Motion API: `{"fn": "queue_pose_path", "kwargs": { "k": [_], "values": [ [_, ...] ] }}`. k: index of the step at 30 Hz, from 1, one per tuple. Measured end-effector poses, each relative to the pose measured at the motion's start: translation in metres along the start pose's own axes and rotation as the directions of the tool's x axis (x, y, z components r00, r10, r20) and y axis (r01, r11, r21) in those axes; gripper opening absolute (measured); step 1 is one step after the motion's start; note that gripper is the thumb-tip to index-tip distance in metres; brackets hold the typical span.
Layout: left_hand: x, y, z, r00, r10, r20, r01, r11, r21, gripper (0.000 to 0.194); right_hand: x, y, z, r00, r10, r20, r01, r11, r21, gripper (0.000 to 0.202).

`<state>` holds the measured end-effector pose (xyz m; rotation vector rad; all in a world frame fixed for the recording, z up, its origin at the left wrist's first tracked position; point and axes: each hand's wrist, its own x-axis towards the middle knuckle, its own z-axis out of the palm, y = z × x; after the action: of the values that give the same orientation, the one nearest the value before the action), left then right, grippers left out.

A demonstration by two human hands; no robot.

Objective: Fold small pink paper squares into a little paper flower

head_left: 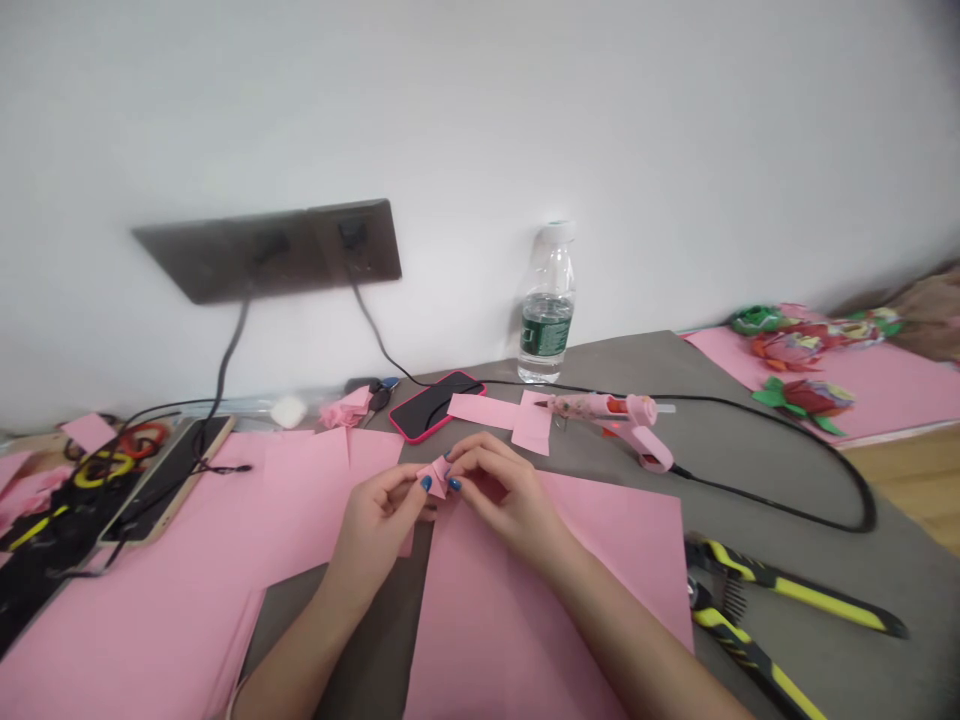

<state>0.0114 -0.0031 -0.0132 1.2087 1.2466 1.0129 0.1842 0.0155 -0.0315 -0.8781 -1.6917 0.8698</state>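
A small folded piece of pink paper (433, 478) is pinched between my two hands above the table. My left hand (386, 508) grips its left side, thumb in front and fingers behind. On the other side, my right hand (499, 490) holds the edge between thumb and fingertips. Below my right hand and forearm lies a large sheet of pink paper (487, 620). Beyond my fingers are pink paper strips (487, 410), and a pink glue gun (600, 405) rests with its nozzle over them.
A pink-edged phone (435, 405) and a water bottle (545, 320) stand near the wall. Yellow-black pliers (787, 590) lie at right, paper flowers (810, 395) farther back. Stacked pink sheets (187, 590) and another phone (169, 480) are at left. A black cable (787, 412) loops across the table.
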Motion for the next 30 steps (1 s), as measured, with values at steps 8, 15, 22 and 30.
{"fn": "queue_pose_path", "kwargs": {
  "k": [8, 15, 22, 30],
  "values": [
    [-0.0006, -0.0008, 0.0013, 0.993, -0.064, 0.095, 0.069, 0.996, -0.048, 0.032, -0.0012, -0.0003, 0.0006, 0.999, 0.041, 0.008, -0.041, 0.997, 0.065, 0.013],
    [0.0012, -0.0006, 0.0011, 0.995, -0.088, 0.048, 0.094, 0.984, -0.153, 0.035, -0.0009, -0.001, 0.0006, 1.0, 0.022, 0.01, -0.023, 0.998, 0.056, 0.012],
    [0.0008, 0.0001, 0.0003, 0.999, -0.028, 0.03, 0.029, 0.998, -0.048, 0.028, -0.0019, -0.0045, 0.0014, 0.998, 0.035, 0.053, -0.037, 0.999, 0.033, 0.011],
    [-0.0026, -0.0046, 0.001, 0.998, 0.054, 0.028, -0.056, 0.994, 0.091, 0.022, -0.0018, 0.0005, 0.0058, 0.999, 0.025, 0.034, -0.023, 0.999, -0.042, 0.017]
  ]
}}
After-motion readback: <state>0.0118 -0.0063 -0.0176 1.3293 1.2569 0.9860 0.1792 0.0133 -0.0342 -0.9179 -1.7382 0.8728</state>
